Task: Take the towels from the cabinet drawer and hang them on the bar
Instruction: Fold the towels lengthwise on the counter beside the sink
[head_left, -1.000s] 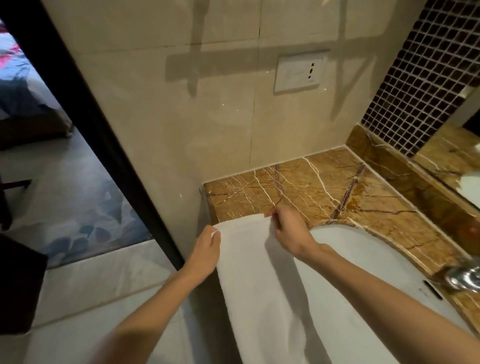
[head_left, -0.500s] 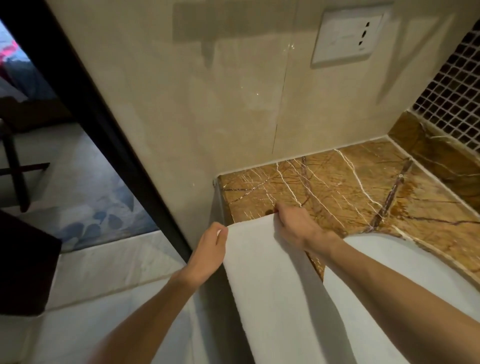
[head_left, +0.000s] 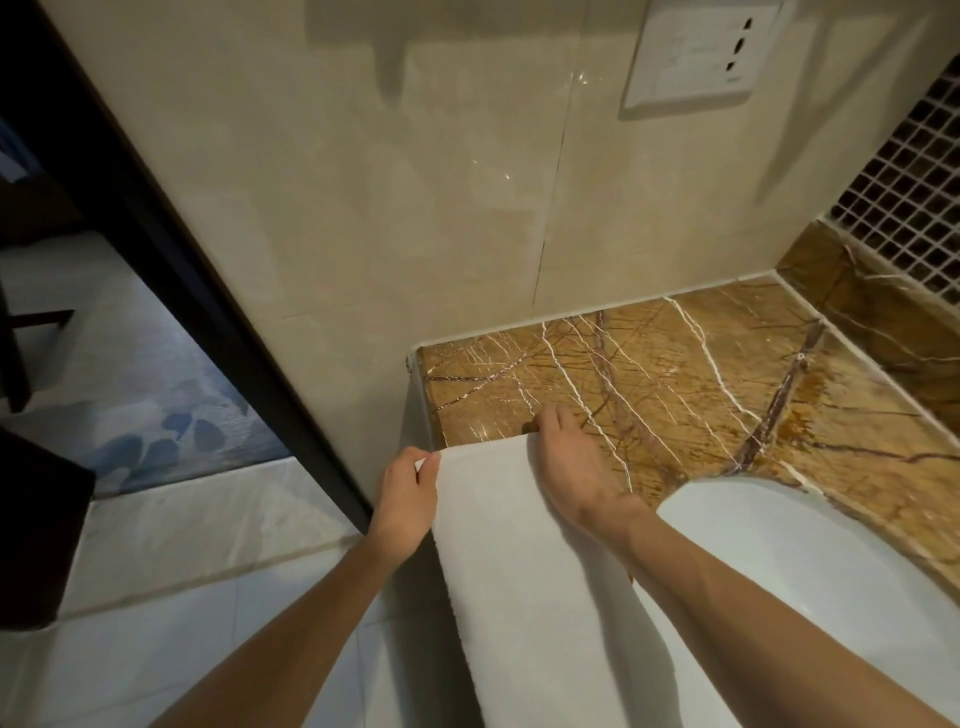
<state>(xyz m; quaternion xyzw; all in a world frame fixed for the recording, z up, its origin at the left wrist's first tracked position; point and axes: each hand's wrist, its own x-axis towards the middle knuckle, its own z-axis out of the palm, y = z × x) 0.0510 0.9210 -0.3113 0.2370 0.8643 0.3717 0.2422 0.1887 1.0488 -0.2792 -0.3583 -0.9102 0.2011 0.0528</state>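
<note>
A white towel (head_left: 524, 582) hangs down in front of the brown marble counter (head_left: 675, 374), its top edge level with the counter's front edge. My left hand (head_left: 408, 499) pinches the towel's top left corner. My right hand (head_left: 566, 462) grips the top right corner and rests on the counter edge. The bar and the cabinet drawer are not in view.
A white basin (head_left: 810, 566) is sunk into the counter to the right. A beige tiled wall with a socket plate (head_left: 696, 62) stands behind. A dark door frame (head_left: 171, 249) runs down the left, with carpet beyond. Dark mosaic tiles (head_left: 904, 176) fill the far right.
The view has turned left and closer to the counter corner; the tap has left the view. Both hands keep their hold on the towel's top corners at the counter edge.
</note>
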